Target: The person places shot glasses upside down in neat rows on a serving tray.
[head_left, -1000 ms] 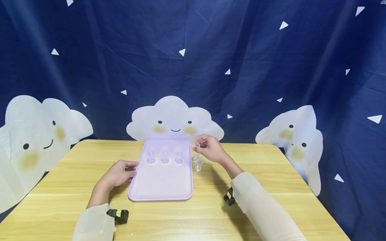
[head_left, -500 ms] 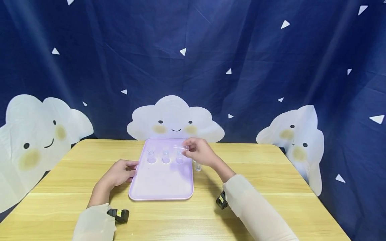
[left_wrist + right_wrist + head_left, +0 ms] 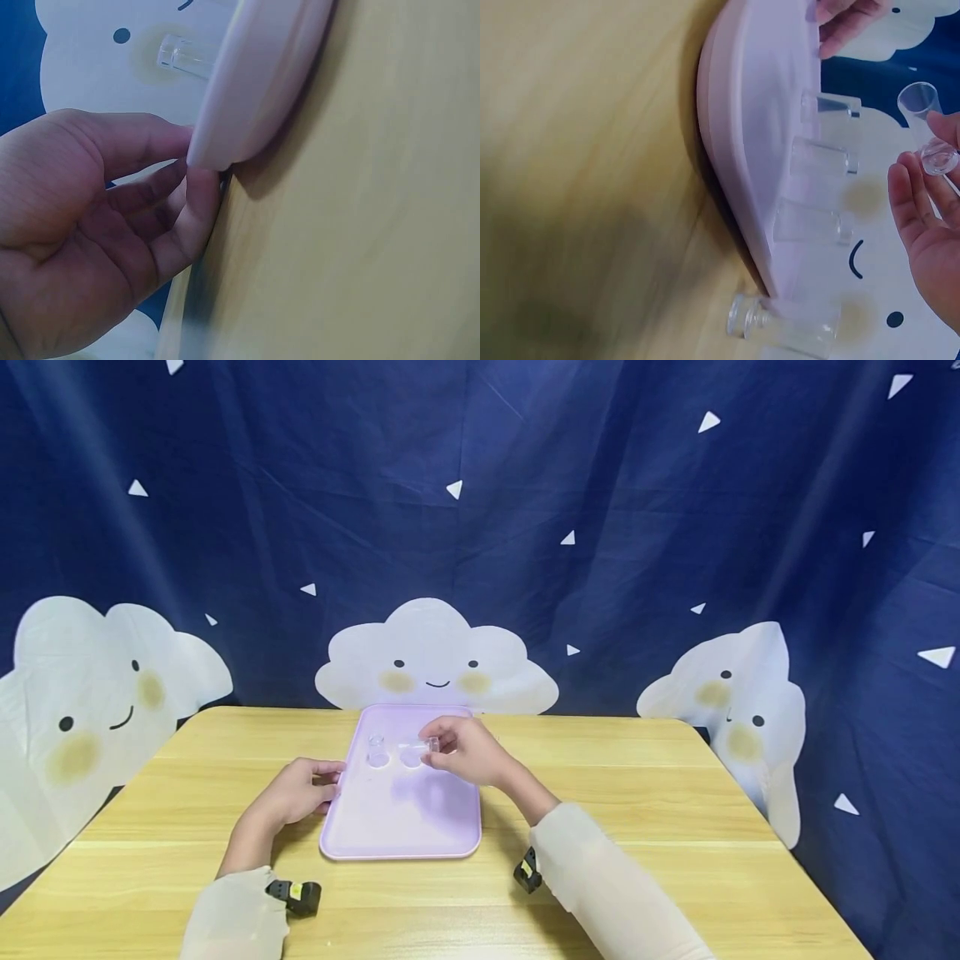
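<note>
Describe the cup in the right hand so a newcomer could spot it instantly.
On the wooden table lies a pale purple tray. Over it, the right hand pinches a small clear cup. Unlike the similar clear cups standing on the tray, this one is held sideways in the air.

In the head view, the right hand [image 3: 468, 753] hides part of the tray [image 3: 397, 818]. Right wrist view: right hand — cut off rightward; left hand [image 3: 851, 22] — cut off above. Left wrist view: the tray hides one end of a cup [image 3: 184, 57].
</note>
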The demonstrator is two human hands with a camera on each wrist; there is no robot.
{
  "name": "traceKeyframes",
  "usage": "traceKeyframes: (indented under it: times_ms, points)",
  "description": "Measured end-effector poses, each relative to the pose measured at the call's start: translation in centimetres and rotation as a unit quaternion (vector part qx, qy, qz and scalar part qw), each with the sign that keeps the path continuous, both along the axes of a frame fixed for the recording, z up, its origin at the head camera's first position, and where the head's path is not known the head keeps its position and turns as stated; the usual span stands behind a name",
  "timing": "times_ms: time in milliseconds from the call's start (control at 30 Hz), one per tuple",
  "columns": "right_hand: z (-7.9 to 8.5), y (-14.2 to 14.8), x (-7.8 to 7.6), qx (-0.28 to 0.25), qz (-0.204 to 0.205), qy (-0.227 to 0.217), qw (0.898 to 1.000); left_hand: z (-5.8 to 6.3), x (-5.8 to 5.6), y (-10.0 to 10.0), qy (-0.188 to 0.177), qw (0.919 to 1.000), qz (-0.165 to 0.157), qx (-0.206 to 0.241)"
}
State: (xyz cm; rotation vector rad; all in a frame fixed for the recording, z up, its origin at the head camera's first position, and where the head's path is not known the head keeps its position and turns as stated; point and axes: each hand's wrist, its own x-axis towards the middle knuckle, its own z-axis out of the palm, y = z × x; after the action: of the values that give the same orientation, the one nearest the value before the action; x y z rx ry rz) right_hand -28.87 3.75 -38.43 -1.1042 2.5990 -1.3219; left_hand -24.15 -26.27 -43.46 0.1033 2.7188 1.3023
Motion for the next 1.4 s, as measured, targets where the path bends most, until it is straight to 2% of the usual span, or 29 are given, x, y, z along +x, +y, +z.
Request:
traceKeyframes:
  times_ms: [267,733,1167,1400]
  points:
    - [-0.7,-1.7,0.5,-0.006,0.006,-0.021,1.0,0.0,-0.2,0.1,0.0,1.0,-0.001,-0.001]
    - [-1.3,-4.8,1.0,0.03,0.004,-0.022,0.999,0.2,-0.3,0.3,0.0,1.0,-0.005,-0.004]
    - [-2.5,-7.1,1.3,0.042,-0.032,-0.057,0.997,0.0,-0.1,0.1,0.001,1.0,-0.006,-0.001]
    - [-2.8,-7.9,1.6,0.037,-0.038,-0.074,0.996,0.2,0.0,0.0,0.005,0.9999,-0.011,0.002]
